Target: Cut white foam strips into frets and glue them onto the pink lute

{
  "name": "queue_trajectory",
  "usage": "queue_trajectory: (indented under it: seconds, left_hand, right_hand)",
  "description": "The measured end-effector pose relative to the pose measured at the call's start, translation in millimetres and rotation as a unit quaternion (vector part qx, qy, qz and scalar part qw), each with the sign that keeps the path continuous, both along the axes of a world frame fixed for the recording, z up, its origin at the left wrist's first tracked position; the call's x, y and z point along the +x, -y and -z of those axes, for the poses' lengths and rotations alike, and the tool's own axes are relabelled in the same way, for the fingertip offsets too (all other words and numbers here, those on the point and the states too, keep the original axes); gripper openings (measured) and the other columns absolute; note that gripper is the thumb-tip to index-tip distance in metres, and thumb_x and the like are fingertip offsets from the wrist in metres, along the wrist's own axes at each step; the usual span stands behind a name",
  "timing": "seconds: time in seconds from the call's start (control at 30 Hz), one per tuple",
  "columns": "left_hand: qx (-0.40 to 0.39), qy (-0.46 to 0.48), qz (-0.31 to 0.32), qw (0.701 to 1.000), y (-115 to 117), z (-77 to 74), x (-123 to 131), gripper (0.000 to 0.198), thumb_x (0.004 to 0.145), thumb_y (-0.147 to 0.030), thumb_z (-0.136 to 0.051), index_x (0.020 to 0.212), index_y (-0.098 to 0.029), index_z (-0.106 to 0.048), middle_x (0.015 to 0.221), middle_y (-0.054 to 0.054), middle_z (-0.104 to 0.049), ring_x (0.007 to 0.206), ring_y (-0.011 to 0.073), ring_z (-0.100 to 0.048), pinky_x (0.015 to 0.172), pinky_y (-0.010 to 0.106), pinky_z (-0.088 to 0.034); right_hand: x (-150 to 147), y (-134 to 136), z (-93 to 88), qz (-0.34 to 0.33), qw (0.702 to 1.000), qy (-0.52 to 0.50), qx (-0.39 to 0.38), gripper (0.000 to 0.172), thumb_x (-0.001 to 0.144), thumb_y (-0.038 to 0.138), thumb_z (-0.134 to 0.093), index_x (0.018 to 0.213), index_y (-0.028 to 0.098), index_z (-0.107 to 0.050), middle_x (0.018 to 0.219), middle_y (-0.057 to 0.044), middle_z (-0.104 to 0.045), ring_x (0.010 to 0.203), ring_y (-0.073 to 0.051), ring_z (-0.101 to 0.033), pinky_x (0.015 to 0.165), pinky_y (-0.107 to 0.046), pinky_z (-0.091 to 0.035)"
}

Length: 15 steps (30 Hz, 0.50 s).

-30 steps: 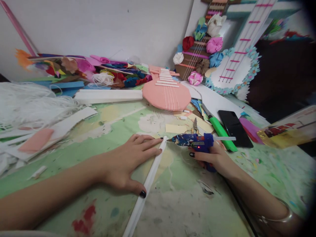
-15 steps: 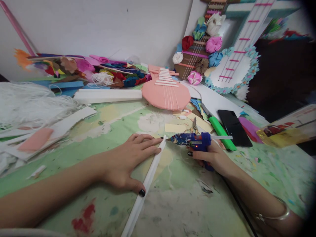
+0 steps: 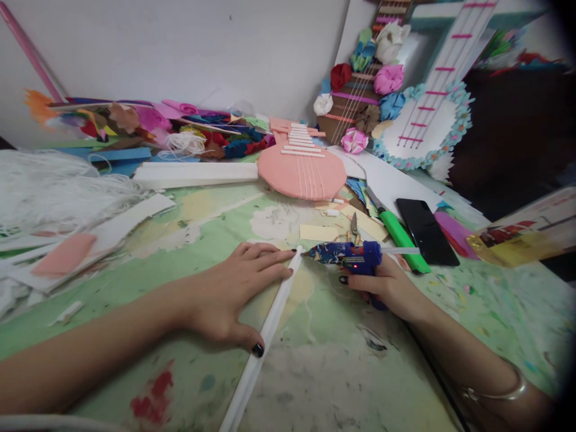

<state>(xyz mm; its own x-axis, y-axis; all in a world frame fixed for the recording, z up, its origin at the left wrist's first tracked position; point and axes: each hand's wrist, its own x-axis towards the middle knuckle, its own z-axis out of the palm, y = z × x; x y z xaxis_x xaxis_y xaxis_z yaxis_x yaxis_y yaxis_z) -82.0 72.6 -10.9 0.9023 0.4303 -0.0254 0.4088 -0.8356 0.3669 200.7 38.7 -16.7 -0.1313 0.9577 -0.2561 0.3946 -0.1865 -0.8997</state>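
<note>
A long, narrow white paper strip [image 3: 265, 342], apparently folded, runs up the table from the bottom edge. My left hand [image 3: 225, 294] lies spread along its left side, fingertips and thumb touching it. In my right hand [image 3: 391, 285] is a blue glue gun [image 3: 351, 255] with a small red light lit and a clear glue stick [image 3: 402, 250] poking from its back. The nozzle points left, at the strip's far end; whether it touches there I cannot tell. Just behind the gun lie small scissors [image 3: 354, 229], partly covered by it.
Beyond my hands sits a pink paper lute [image 3: 301, 171]. To the right are a green utility knife [image 3: 402, 240] and a black phone [image 3: 427, 231]. White string [image 3: 58, 186] and paper scraps lie left; decorated paper instruments [image 3: 423, 129] lean behind.
The glue gun and my right hand have shifted very slightly left. My left hand and the strip look the same.
</note>
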Motion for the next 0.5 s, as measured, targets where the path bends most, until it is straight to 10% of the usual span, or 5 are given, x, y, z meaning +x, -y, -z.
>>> queue_trajectory:
  seconds: [0.5]
  left_hand:
    - [-0.012,0.005,-0.004,1.000,2.4,-3.9,4.1,0.098,0.064,-0.067,-0.059,0.140,-0.020,-0.020,0.145,0.015,-0.031,0.127,0.0394,-0.027,0.104,0.056,-0.019]
  right_hand:
    - [-1.0,1.9,-4.3,-0.036,0.999,-0.010,0.008,0.010,0.061,0.023,-0.061,0.066,0.017,-0.054,0.054,0.004,-0.043,0.051,-0.010,-0.036,0.047,-0.023,-0.027]
